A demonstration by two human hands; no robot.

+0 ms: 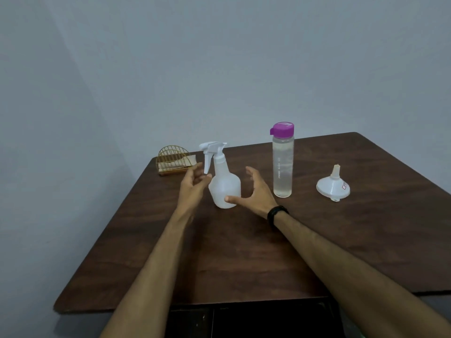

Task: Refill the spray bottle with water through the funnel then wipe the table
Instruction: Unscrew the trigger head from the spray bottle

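The spray bottle (224,184) stands upright on the brown table (244,252), its white trigger head screwed on. We have our left hand (192,185) just beside it, fingers loosely spread near the trigger, holding nothing. Our right hand (253,191) is opened wide on the other side, the thumb touching the low part of the bottle, not gripping. To the right stands a water bottle (282,164) with a purple cap, then a white funnel (333,185) lying mouth down. Behind the left hand, a golden wire holder (173,159) keeps napkins.
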